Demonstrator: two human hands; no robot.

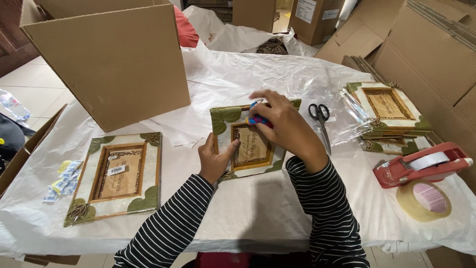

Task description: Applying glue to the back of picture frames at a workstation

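A decorated picture frame (pixel 225 119) with green leaf corners lies in front of me on the white plastic sheet (pixel 258 208). My left hand (pixel 214 160) grips its lower left edge, thumb on the frame. My right hand (pixel 282 124) rests over the frame's upper right part and holds a small red and blue object (pixel 257 119) against it; what the object is cannot be told.
A second similar frame (pixel 119 176) lies at the left beside small blue-white packets (pixel 63 181). Scissors (pixel 321 121), a stack of wrapped frames (pixel 389 106), a red tape dispenser (pixel 421 165) and a tape roll (pixel 424 199) are at the right. A large open cardboard box (pixel 114 59) stands at the back left.
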